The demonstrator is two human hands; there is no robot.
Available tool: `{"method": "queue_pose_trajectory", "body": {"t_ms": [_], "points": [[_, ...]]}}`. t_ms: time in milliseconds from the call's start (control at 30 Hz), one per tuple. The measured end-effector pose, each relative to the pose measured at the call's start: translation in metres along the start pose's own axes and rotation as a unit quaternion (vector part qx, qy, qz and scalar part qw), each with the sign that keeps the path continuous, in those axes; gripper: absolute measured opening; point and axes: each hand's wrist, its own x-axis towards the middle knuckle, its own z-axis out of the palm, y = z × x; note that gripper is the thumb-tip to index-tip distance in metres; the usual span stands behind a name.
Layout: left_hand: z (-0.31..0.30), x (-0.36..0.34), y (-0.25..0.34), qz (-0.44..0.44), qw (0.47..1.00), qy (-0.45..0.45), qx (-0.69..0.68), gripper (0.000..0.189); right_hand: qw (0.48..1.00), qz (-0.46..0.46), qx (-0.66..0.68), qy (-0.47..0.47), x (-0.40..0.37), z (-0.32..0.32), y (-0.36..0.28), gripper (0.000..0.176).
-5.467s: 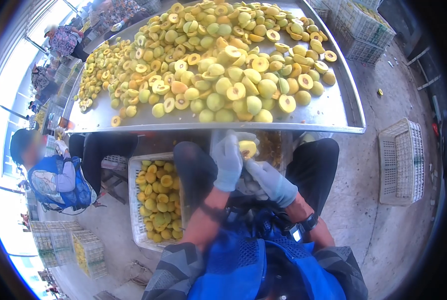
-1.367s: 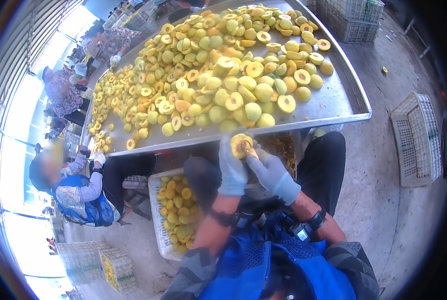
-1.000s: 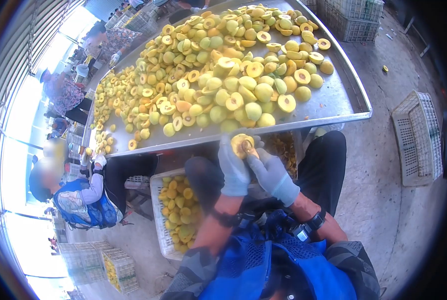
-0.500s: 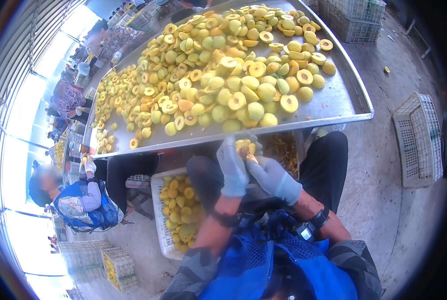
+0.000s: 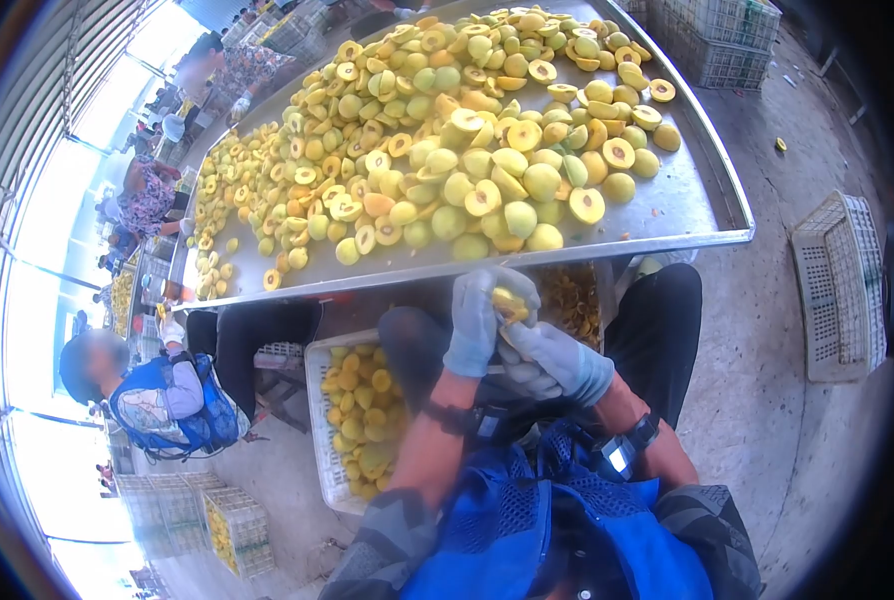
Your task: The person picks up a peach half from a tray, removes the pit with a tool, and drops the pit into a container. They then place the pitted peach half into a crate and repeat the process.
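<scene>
My left hand (image 5: 480, 318), in a pale grey glove, is closed around a yellow peach half (image 5: 510, 303) just below the near edge of the metal table. My right hand (image 5: 559, 362), gloved alike, sits close beside it with curled fingers near the fruit; whatever it grips is hidden. Above both hands, a large heap of halved yellow peaches (image 5: 437, 150) covers much of the metal table (image 5: 667, 215). Some halves lie cut side up, showing brown centres. Under my hands, between my legs, a container of brownish-yellow scraps (image 5: 574, 300) partly shows.
A white crate of peach halves (image 5: 367, 420) stands left of my legs. A co-worker in a blue vest (image 5: 182, 405) sits at the left. An upturned-looking crate (image 5: 835, 285) is on the right floor, and stacked crates (image 5: 717, 40) stand at the back right.
My left hand has turned and wrapped further around the peach half. My right hand has dropped slightly, its fingers more curled. The view has shifted a little.
</scene>
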Motion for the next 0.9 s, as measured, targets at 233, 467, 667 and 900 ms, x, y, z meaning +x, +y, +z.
{"method": "queue_pose_trajectory", "body": {"t_ms": [233, 467, 667, 900], "points": [[0.004, 0.003, -0.029, -0.115, 0.960, 0.093, -0.237, 0.062, 0.997, -0.005, 0.073, -0.023, -0.002, -0.020, 0.010, 0.048], [-0.028, -0.009, -0.031, 0.082, 0.872, 0.224, 0.427, 0.027, 0.966, -0.063, 0.242, -0.066, 0.012, -0.044, 0.026, 0.053], [-0.139, -0.048, 0.033, -0.022, 0.883, 0.450, 0.131, 0.027, 0.963, -0.044, 0.267, 0.000, 0.017, -0.055, 0.027, 0.057], [-0.224, -0.101, 0.039, 0.048, 0.614, 0.371, 0.695, 0.023, 0.973, -0.011, 0.230, 0.018, 0.036, -0.057, 0.034, 0.053]]}}
